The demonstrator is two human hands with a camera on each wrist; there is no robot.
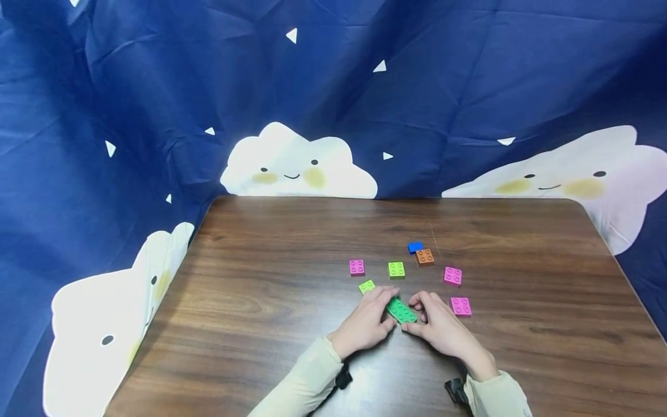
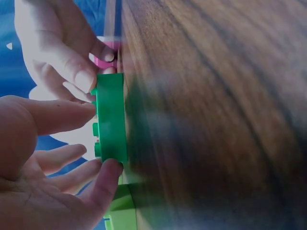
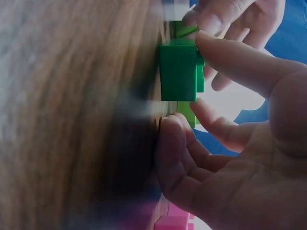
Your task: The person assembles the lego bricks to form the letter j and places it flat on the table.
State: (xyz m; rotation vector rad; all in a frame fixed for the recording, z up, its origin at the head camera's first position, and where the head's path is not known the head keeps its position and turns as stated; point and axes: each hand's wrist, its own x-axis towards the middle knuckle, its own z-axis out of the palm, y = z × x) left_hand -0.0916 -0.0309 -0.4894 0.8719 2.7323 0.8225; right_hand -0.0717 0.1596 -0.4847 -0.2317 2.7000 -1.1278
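Note:
A long green toy building brick [image 1: 401, 311] with two rows of studs lies between both hands, low over the table. My left hand [image 1: 367, 321] holds its left end; in the left wrist view a fingertip presses the brick's end and the thumb reaches its studs. My right hand [image 1: 443, 324] is at the other end, with thumb and index finger at opposite edges of the brick [image 3: 178, 73] in the right wrist view. Its remaining fingers curl beside the brick. A lime brick [image 1: 367, 286] sits just past the left fingers, partly hidden by them.
Beyond the hands lie a pink brick [image 1: 356, 267], another lime brick [image 1: 396, 270], an orange brick [image 1: 424, 256] and a blue brick [image 1: 415, 247] close together. Two more pink bricks flank the right hand, the nearer brick [image 1: 461, 306] beside its knuckles. The wooden table [image 1: 250, 260] meets a blue curtain [image 1: 417, 104].

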